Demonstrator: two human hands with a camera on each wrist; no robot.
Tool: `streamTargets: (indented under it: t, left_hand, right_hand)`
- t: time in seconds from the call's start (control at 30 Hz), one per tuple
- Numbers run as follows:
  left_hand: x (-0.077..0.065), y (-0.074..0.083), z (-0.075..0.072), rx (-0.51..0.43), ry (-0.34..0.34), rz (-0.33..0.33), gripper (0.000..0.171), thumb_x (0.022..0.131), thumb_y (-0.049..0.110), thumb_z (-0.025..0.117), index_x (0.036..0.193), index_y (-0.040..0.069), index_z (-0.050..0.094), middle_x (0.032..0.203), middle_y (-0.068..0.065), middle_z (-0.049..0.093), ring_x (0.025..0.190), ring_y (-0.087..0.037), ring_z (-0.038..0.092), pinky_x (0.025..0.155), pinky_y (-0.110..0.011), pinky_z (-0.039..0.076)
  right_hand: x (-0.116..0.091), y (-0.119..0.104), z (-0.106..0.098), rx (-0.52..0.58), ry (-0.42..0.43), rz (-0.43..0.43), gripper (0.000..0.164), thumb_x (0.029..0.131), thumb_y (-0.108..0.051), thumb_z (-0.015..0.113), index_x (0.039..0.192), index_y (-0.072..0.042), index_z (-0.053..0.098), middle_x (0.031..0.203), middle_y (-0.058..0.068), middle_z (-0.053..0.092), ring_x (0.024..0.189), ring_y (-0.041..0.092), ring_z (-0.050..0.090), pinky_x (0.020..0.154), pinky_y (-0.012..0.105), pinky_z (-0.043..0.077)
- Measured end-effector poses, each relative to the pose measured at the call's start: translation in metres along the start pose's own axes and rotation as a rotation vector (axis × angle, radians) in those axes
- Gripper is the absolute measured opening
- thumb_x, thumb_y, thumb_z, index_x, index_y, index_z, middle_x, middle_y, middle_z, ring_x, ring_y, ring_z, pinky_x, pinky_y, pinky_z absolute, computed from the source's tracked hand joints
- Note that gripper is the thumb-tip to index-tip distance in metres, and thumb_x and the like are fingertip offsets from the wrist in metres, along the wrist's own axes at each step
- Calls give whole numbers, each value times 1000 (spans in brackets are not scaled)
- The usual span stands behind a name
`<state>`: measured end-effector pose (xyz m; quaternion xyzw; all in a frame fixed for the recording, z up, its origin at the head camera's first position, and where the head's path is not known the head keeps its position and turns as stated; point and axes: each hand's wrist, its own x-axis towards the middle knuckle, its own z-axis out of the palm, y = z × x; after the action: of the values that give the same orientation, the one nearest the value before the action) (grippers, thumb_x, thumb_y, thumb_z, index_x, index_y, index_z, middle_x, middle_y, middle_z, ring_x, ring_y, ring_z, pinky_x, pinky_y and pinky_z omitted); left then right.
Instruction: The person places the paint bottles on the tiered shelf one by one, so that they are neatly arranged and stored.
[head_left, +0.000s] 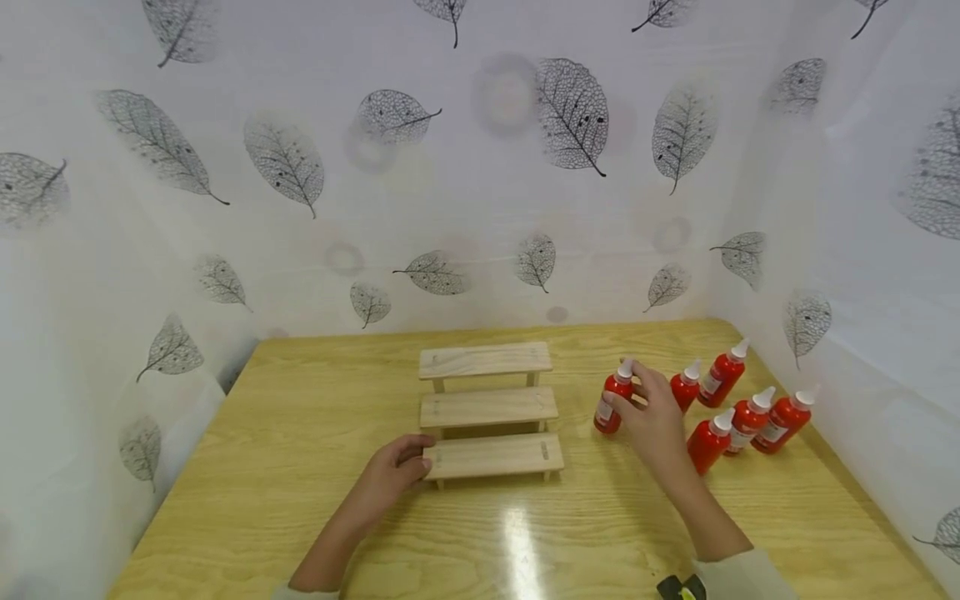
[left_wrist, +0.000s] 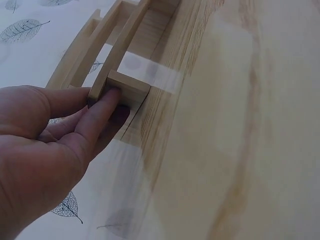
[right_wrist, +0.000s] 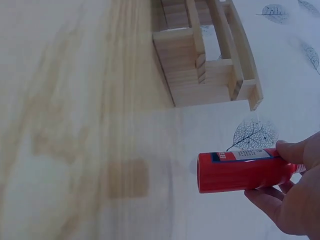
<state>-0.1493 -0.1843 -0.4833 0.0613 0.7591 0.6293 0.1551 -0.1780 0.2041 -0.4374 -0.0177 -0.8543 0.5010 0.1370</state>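
Observation:
A pale wooden three-tier step rack [head_left: 489,409] stands on the table. My left hand [head_left: 393,471] pinches the left end of its lowest step, thumb on one face and fingers beneath, as the left wrist view shows. To the right of the rack, my right hand [head_left: 654,417] grips a red squeeze bottle [head_left: 613,402] near its white nozzle cap. The bottle is nearly upright in the head view, and its label and flat base [right_wrist: 199,173] show in the right wrist view. The cap is partly hidden by the fingers.
Several more red squeeze bottles [head_left: 782,423] stand at the table's right side, close by my right forearm; one red bottle [head_left: 684,388] is partly behind the hand. White leaf-print cloth [head_left: 480,192] surrounds the wooden table [head_left: 322,400]. A small dark object [head_left: 681,588] lies by the right sleeve.

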Motion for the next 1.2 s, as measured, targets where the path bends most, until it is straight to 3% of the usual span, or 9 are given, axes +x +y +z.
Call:
streamTargets:
  t: [0.2,0.57,0.87,1.2]
  left_hand:
    - [-1,0,0,-26,-16,0,42,103,13,55,142,-3,48,143,-25,50,127,-32,54,100,-38,55]
    - [-1,-1,1,-46,-7,-8,44,102,15,58,141,-3,49,142,-24,51,127,-32,54,100,-38,55]
    - [-3,1,0,-53,-21,-10,45,103,17,58,143,-1,48,143,-23,49,127,-31,53,102,-37,54]
    - [-3,1,0,-60,-17,-18,43,103,15,58,142,0,48,144,-21,49,128,-30,52,103,-37,53]
  right_hand:
    - [7,-25,6,57,17,-72,59,96,-18,71,149,-11,47,137,15,52,123,36,58,100,46,51]
    - [25,-71,23,198,-20,-119,62,93,-17,74,148,-9,46,143,11,52,122,31,60,101,46,54]
    - [38,-105,55,283,-127,-175,62,91,-15,77,145,-10,49,138,8,56,119,29,61,100,46,56]
    - [54,-120,99,263,-181,-199,59,93,-16,74,145,-12,48,137,6,55,121,28,59,98,45,56]
